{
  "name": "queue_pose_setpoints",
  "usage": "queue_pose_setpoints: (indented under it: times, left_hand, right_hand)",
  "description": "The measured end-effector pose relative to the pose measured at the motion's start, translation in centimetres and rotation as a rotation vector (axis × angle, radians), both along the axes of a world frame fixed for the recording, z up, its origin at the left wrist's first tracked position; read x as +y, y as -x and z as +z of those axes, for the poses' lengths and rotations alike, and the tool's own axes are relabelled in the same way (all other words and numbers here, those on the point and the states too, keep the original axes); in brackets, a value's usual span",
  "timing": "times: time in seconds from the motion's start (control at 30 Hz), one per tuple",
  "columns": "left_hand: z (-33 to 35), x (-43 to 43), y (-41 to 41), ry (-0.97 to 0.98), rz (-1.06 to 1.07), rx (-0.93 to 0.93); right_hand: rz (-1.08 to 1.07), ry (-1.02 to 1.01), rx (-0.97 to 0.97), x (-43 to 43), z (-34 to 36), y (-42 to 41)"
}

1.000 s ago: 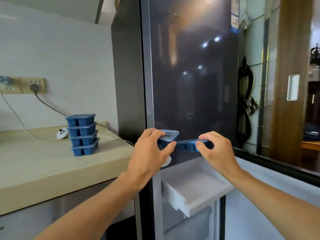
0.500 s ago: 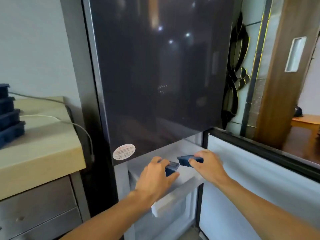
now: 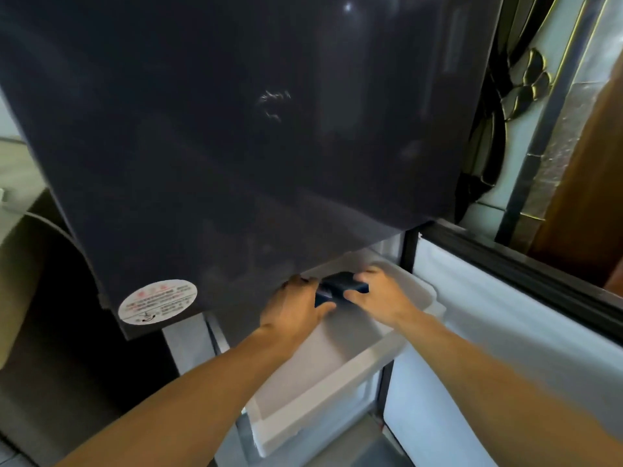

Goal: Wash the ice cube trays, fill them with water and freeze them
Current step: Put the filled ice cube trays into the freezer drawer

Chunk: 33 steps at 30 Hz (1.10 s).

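Note:
A dark blue ice cube tray (image 3: 340, 285) is held low inside the pulled-out white freezer drawer (image 3: 323, 392), near its back, just under the dark upper fridge door (image 3: 253, 129). My left hand (image 3: 296, 306) grips its left end and my right hand (image 3: 381, 298) grips its right end. Much of the tray is hidden by my fingers. Whether it touches the drawer floor I cannot tell.
The open freezer door (image 3: 505, 332) with its white inner lining stands to the right of the drawer. A round sticker (image 3: 157, 301) marks the upper door's lower left corner. A beige counter edge (image 3: 17, 264) lies at the far left.
Both hands have carried the tray down from in front of the upper door into the drawer. My view has dropped closer, and the stack of trays on the counter has left the frame.

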<state>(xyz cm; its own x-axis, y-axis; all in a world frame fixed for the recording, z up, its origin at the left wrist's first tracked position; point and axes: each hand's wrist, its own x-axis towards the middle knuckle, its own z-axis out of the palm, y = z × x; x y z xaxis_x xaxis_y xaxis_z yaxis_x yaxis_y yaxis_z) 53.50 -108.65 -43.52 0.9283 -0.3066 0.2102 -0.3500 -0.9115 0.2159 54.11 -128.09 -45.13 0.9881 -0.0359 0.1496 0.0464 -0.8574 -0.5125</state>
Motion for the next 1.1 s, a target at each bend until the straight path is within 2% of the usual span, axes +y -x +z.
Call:
queue_pose_setpoints:
  times: [0.13,0.27,0.5,0.87,1.0,1.1]
  left_hand:
    - [-0.8,-1.2,-0.7,-0.114,-0.024,0.048]
    - [-2.1,-1.9,-1.4,-0.200,-0.058,0.122]
    - [-2.3,-3.8,-3.4,-0.079,-0.017,0.128]
    - [-2.6,-3.8,-6.0,-0.086,0.027,0.199]
    - [-2.4,-3.9,-5.2,-0.115,0.040,0.243]
    - [-1.9,-3.7,-3.6,-0.099,0.019,0.206]
  right_hand:
    - [0.001,0.199,0.043,-0.7,-0.5,-0.6]
    - [-0.060,0.310,-0.032,-1.3,-0.6,-0.8]
    - [-0.033,0.191,0.007,-1.6,-0.4,-1.5]
    - [0.073,0.198,0.072,-1.0,-0.5,-3.2]
    - [0.077,0.181,0.069,-1.2,0.0,-1.8]
    - [0.052,0.147,0.047,-1.8,0.7,0.0]
